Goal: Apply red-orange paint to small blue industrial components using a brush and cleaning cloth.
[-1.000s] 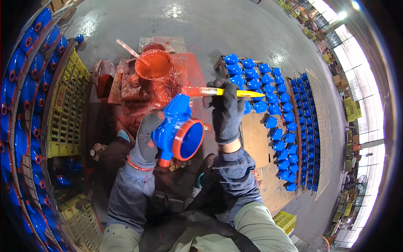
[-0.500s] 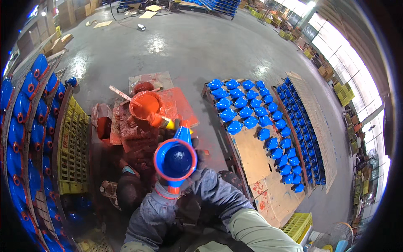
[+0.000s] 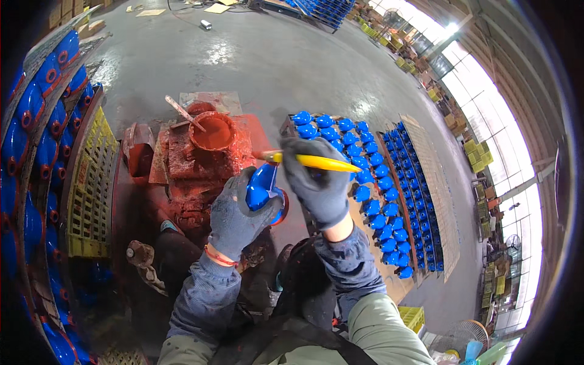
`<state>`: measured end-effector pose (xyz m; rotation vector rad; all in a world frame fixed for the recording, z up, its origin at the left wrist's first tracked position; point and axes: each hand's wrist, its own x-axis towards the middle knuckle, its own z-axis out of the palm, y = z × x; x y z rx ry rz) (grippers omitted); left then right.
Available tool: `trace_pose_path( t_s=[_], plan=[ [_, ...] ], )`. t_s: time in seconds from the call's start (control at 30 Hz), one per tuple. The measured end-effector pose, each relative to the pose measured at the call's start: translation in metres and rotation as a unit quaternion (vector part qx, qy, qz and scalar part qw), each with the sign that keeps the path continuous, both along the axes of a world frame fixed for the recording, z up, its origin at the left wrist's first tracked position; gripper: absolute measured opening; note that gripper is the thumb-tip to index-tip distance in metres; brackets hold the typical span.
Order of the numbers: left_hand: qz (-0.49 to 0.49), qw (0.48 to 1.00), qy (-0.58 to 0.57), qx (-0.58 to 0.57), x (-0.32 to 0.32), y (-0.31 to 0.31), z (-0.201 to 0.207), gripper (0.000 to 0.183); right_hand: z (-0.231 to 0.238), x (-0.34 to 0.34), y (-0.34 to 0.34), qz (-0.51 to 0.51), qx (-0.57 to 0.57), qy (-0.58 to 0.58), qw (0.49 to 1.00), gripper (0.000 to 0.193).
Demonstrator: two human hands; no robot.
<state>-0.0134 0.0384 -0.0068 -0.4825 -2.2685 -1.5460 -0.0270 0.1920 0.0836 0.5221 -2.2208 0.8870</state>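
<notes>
My left hand (image 3: 237,210), in a grey glove, is closed round a blue-painted casting (image 3: 261,187) with a rounded body. Part of a red rim shows at the casting's lower right, past my fingers. My right hand (image 3: 319,188), also gloved, grips a paintbrush (image 3: 325,162) by its yellow handle. The brush's red-stained bristles lie at the upper end of the casting; whether they touch it I cannot tell. Beyond my left hand stands a bucket of red paint (image 3: 211,149), with a paint-smeared stick (image 3: 184,112) leaning across its rim.
A red-stained container (image 3: 140,159) sits left of the bucket. Yellow crates (image 3: 91,194) and racks of blue castings (image 3: 27,146) line my left. On my right, several blue castings (image 3: 362,193) stand in rows on a board, beside another rack (image 3: 420,194). A fan (image 3: 465,337) is at lower right.
The casting has turned over, so its round opening no longer faces up at me. My right hand has come up to the right with the brush, whose bristles now point left. The view has shifted slightly.
</notes>
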Motion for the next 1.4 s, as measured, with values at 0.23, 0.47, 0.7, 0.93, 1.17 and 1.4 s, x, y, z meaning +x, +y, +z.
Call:
trace_pose_path(
  t_s=[0.23, 0.47, 0.7, 0.93, 1.17, 1.4],
  plan=[
    [0.008, 1.0, -0.008, -0.01, -0.002, -0.002, -0.003, 0.058, -0.006, 0.006, 0.01, -0.08, 0.158, 0.022, 0.984, 0.02],
    [-0.192, 0.882, -0.268, 0.337, -0.001, -0.003, -0.002, 0.054, -0.035, 0.015, 0.032, -0.083, -0.146, 0.0, 0.986, 0.003],
    [-0.222, 0.865, -0.211, 0.399, -0.003, -0.003, -0.016, 0.045, -0.031, 0.018, 0.039, -0.042, -0.153, 0.048, 0.986, 0.011],
    [-0.295, 0.753, -0.267, 0.524, -0.014, 0.006, -0.038, 0.05, -0.045, 0.01, 0.047, -0.091, -0.216, -0.002, 0.972, 0.013],
    [-0.49, 0.423, -0.29, 0.705, -0.012, -0.009, -0.006, 0.075, -0.09, 0.077, 0.055, -0.143, -0.362, -0.084, 0.917, 0.038],
    [-0.425, 0.444, -0.275, 0.739, -0.016, -0.032, -0.002, 0.08, -0.157, 0.165, 0.02, -0.166, -0.162, -0.21, 0.95, 0.025]
  ],
)
